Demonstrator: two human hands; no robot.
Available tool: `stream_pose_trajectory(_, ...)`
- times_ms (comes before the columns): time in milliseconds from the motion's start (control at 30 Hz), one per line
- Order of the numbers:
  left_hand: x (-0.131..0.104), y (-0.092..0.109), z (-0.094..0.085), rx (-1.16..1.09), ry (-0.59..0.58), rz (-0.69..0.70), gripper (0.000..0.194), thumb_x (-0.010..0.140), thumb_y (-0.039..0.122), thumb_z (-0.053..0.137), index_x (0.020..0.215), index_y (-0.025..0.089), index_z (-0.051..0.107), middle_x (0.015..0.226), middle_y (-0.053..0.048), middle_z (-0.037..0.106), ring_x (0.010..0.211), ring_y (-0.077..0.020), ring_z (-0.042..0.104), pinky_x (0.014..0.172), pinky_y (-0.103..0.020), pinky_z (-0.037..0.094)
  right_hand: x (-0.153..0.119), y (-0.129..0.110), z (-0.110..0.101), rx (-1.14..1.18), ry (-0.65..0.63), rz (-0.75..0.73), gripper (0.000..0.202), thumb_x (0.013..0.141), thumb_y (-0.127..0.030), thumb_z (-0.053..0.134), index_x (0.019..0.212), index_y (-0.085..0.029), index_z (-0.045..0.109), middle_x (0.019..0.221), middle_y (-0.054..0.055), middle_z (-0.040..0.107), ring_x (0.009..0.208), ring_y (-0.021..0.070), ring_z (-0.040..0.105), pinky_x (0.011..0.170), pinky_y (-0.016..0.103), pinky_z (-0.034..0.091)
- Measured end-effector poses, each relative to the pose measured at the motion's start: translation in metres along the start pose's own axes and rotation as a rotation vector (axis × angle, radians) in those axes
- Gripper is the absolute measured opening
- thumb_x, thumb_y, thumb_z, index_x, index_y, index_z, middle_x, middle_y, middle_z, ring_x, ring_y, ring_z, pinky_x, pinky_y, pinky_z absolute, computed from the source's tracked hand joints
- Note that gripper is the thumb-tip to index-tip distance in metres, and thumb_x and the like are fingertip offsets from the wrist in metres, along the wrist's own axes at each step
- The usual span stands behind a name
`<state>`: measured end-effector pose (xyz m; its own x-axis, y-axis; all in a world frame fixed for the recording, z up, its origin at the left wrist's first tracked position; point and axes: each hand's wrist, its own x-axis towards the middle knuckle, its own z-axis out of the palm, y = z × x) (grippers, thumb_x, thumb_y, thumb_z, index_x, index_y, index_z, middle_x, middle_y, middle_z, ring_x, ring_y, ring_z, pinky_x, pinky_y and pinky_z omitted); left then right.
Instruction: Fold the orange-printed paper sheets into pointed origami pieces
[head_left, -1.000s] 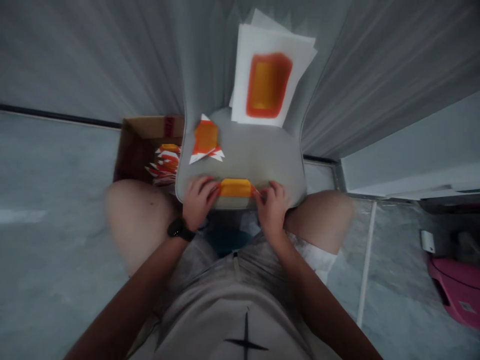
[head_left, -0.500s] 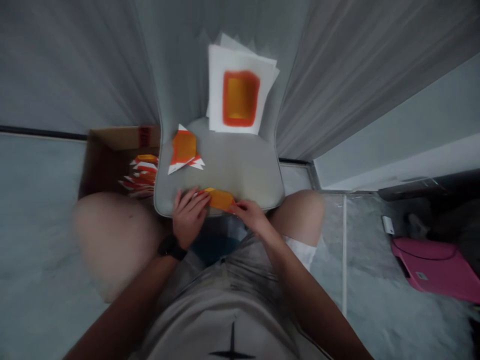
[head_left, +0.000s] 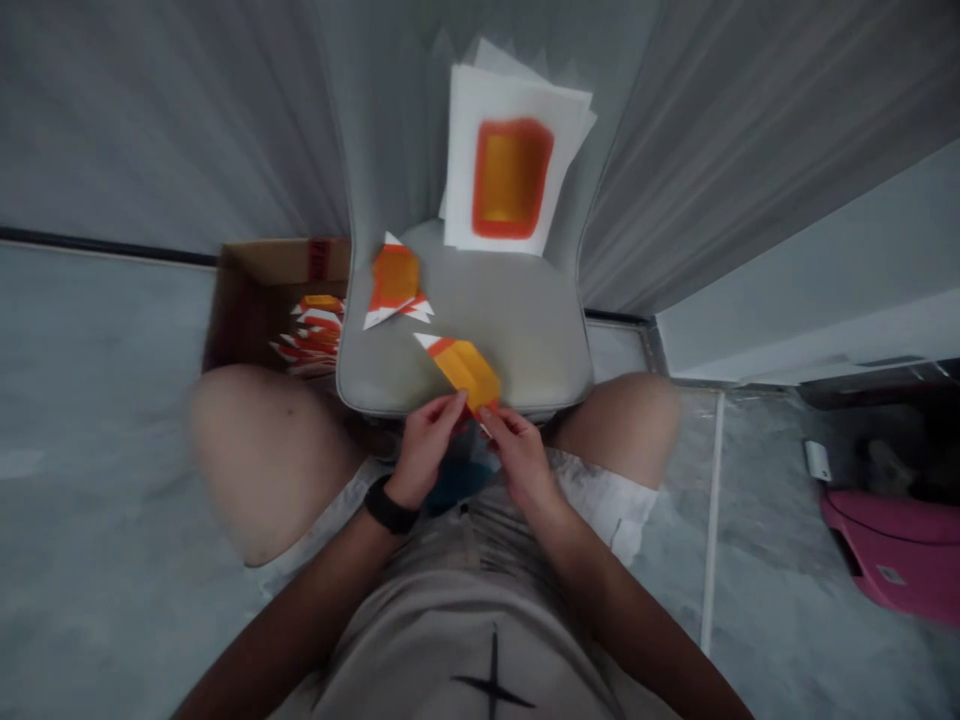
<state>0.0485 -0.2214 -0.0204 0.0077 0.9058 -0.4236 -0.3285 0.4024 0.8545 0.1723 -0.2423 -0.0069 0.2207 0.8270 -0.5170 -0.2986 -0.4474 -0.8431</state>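
Note:
An orange and red folded paper piece [head_left: 466, 370] with a white tip is held over the front edge of the grey chair seat [head_left: 525, 330], its tip pointing up and left. My left hand [head_left: 429, 440] pinches its lower left edge between thumb and fingers. At its lower right corner, my right hand [head_left: 517, 450] is closed on the same piece. More folded orange paper [head_left: 396, 278] lies on the left of the seat. White sheets [head_left: 461, 160] printed with an orange and red shape rest against the chair's back.
A cardboard box [head_left: 262, 262] with several folded papers [head_left: 319, 335] stands left of the chair. My knees flank the seat. A pink object [head_left: 900, 560] and a small white item [head_left: 817, 460] lie on the floor at the right. Grey curtain hangs behind.
The paper piece has turned and lifted, its white tip now showing. My left hand has gone from lying flat on it to pinching its lower edge. The view has shifted, moving the scene right.

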Motion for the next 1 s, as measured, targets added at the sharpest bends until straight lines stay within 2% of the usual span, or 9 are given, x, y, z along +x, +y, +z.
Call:
stream_pose_trajectory(133, 0.003, 0.001, -0.002, -0.035, -0.029, -0.031, 0.049, 0.070, 0.066, 0.087, 0.090, 0.022, 0.079, 0.092, -0.005, 0.078, 0.085, -0.0206, 0.071, 0.074, -0.030, 0.055, -0.002, 0.002, -0.003, -0.009, -0.035, 0.026, 0.040, 0.066, -0.057, 0.088, 0.085, -0.023, 0.079, 0.079, 0.001, 0.075, 0.072, 0.0177, 0.065, 0.061, 0.028, 0.041)
stream_pose_trajectory(233, 0.004, -0.002, -0.002, -0.055, -0.085, -0.015, 0.047, 0.075, 0.066, 0.084, 0.091, 0.022, 0.079, 0.092, -0.005, 0.078, 0.086, -0.0218, 0.072, 0.076, -0.032, 0.056, -0.003, 0.002, -0.006, 0.006, -0.102, 0.085, 0.048, 0.068, -0.065, 0.085, 0.088, -0.023, 0.079, 0.086, 0.005, 0.079, 0.078, 0.0221, 0.072, 0.061, 0.029, 0.044)
stream_pose_trajectory(333, 0.005, -0.004, 0.000, -0.047, -0.081, 0.007, 0.046, 0.078, 0.065, 0.081, 0.092, 0.021, 0.079, 0.093, -0.006, 0.078, 0.084, -0.0209, 0.072, 0.075, -0.033, 0.056, -0.005, 0.002, -0.009, 0.017, -0.141, 0.092, 0.047, 0.067, -0.063, 0.087, 0.092, -0.023, 0.080, 0.088, 0.006, 0.080, 0.084, 0.0249, 0.076, 0.063, 0.029, 0.047)
stream_pose_trajectory(467, 0.005, -0.003, 0.004, -0.029, -0.046, 0.046, 0.044, 0.079, 0.061, 0.082, 0.091, 0.020, 0.080, 0.094, -0.006, 0.079, 0.083, -0.0190, 0.071, 0.077, -0.031, 0.056, -0.005, 0.004, -0.008, 0.017, -0.121, 0.040, 0.041, 0.068, -0.058, 0.088, 0.090, -0.024, 0.081, 0.090, 0.005, 0.081, 0.088, 0.0259, 0.076, 0.065, 0.031, 0.050)
stream_pose_trajectory(667, 0.006, -0.002, 0.001, 0.028, -0.110, 0.055, 0.041, 0.077, 0.058, 0.085, 0.095, 0.021, 0.083, 0.094, -0.005, 0.080, 0.081, -0.0191, 0.070, 0.076, -0.031, 0.054, -0.002, 0.006, -0.009, -0.005, -0.134, 0.005, 0.038, 0.066, -0.051, 0.089, 0.093, -0.025, 0.081, 0.088, 0.002, 0.079, 0.085, 0.0225, 0.073, 0.074, 0.033, 0.054)
stream_pose_trajectory(833, 0.008, -0.006, -0.005, 0.046, -0.142, 0.072, 0.037, 0.080, 0.055, 0.084, 0.093, 0.021, 0.083, 0.093, -0.003, 0.079, 0.084, -0.0184, 0.068, 0.081, -0.030, 0.052, 0.006, -0.004, -0.015, -0.144, -0.010, -0.161, 0.046, 0.072, -0.062, 0.083, 0.093, -0.021, 0.080, 0.087, 0.004, 0.078, 0.081, 0.0206, 0.069, 0.076, 0.033, 0.054)
stream_pose_trajectory(1000, 0.007, -0.001, -0.002, 0.062, -0.179, 0.048, 0.042, 0.081, 0.056, 0.083, 0.099, 0.018, 0.081, 0.095, -0.004, 0.078, 0.085, -0.0164, 0.067, 0.079, -0.027, 0.050, 0.013, -0.017, -0.019, -0.128, -0.022, -0.208, 0.041, 0.068, -0.054, 0.087, 0.090, -0.020, 0.080, 0.083, 0.003, 0.078, 0.077, 0.0190, 0.068, 0.072, 0.031, 0.053)
